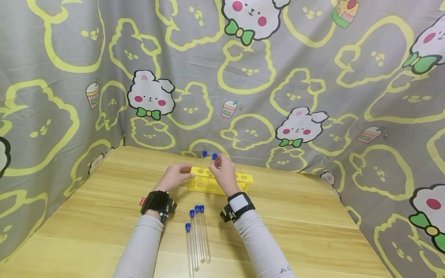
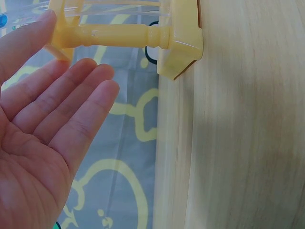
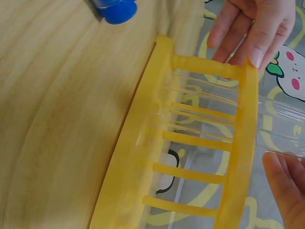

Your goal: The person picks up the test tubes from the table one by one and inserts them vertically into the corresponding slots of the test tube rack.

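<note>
A yellow test tube rack (image 1: 229, 184) stands on the wooden table (image 1: 313, 227). My left hand (image 1: 177, 174) rests against the rack's left end with straight fingers; in the left wrist view the palm (image 2: 52, 119) lies open beside the rack (image 2: 128, 34), thumb tip on its top bar. My right hand (image 1: 222, 172) pinches a clear test tube with a blue cap (image 1: 214, 156) over the rack. In the right wrist view its glass (image 3: 281, 140) passes through the rack (image 3: 243, 143) next to my fingers (image 3: 286, 186). Another capped tube (image 1: 204, 153) stands in the rack.
Several blue-capped test tubes (image 1: 198, 235) lie side by side on the table between my forearms; one of their caps (image 3: 114, 9) shows in the right wrist view. A patterned grey curtain (image 1: 243, 77) closes off the back and both sides.
</note>
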A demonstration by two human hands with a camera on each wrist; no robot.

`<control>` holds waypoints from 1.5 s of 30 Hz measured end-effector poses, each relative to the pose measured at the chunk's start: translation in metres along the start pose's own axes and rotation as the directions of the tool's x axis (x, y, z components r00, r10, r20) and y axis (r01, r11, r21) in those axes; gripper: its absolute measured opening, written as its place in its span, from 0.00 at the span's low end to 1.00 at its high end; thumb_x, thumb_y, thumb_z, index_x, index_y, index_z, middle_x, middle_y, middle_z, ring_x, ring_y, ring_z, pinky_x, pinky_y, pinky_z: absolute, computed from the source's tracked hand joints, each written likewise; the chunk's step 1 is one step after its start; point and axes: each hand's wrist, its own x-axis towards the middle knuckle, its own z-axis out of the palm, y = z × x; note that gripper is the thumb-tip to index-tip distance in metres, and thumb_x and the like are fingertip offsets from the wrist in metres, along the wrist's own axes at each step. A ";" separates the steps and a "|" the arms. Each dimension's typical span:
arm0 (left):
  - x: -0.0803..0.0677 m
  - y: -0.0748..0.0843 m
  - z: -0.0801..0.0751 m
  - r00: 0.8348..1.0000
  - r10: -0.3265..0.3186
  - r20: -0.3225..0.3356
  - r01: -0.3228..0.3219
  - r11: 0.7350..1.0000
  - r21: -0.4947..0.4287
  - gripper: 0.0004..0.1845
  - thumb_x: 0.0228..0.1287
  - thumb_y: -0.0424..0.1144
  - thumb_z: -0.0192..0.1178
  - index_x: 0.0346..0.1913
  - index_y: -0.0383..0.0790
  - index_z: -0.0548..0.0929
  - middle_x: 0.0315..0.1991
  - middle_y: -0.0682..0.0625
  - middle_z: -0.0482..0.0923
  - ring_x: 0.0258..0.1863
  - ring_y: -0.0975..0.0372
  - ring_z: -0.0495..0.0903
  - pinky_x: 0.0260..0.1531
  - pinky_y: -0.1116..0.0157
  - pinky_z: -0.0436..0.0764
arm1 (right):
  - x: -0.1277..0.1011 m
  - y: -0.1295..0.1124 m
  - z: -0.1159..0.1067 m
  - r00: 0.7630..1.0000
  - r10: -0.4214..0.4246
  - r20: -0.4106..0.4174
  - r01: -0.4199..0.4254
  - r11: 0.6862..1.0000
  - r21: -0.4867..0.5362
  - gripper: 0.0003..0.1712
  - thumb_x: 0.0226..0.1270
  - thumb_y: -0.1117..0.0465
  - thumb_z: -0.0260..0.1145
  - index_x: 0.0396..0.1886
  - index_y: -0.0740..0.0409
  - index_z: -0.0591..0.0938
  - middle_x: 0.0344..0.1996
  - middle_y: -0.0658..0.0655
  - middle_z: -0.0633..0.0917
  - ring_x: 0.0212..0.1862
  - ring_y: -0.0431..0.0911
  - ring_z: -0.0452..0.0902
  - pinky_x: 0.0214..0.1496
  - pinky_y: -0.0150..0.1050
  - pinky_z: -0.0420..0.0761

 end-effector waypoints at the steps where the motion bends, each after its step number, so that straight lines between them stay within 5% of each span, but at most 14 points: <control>1: 0.000 0.000 0.000 1.000 -0.002 0.000 0.002 1.000 -0.001 0.30 0.62 0.45 0.66 0.64 0.33 0.74 0.57 0.38 0.80 0.57 0.47 0.80 0.61 0.49 0.76 | 0.000 0.000 0.001 1.000 0.001 0.007 -0.001 1.000 -0.012 0.06 0.64 0.64 0.61 0.39 0.60 0.77 0.30 0.57 0.85 0.35 0.48 0.82 0.36 0.38 0.84; 33: -0.002 0.004 0.001 1.000 -0.020 -0.008 0.020 1.000 -0.007 0.28 0.62 0.43 0.66 0.63 0.35 0.76 0.57 0.38 0.81 0.57 0.48 0.80 0.62 0.50 0.76 | -0.001 0.006 0.002 0.997 0.068 0.023 -0.069 0.997 0.027 0.14 0.69 0.61 0.62 0.51 0.63 0.79 0.36 0.59 0.87 0.40 0.50 0.84 0.44 0.42 0.86; 45: -0.005 0.008 -0.001 1.000 -0.020 -0.004 0.020 1.000 0.013 0.28 0.63 0.44 0.65 0.64 0.35 0.75 0.58 0.38 0.80 0.58 0.48 0.79 0.62 0.49 0.75 | -0.013 -0.001 -0.017 0.996 0.085 -0.038 -0.080 0.989 0.124 0.13 0.66 0.61 0.65 0.48 0.64 0.80 0.36 0.59 0.87 0.40 0.51 0.84 0.41 0.43 0.87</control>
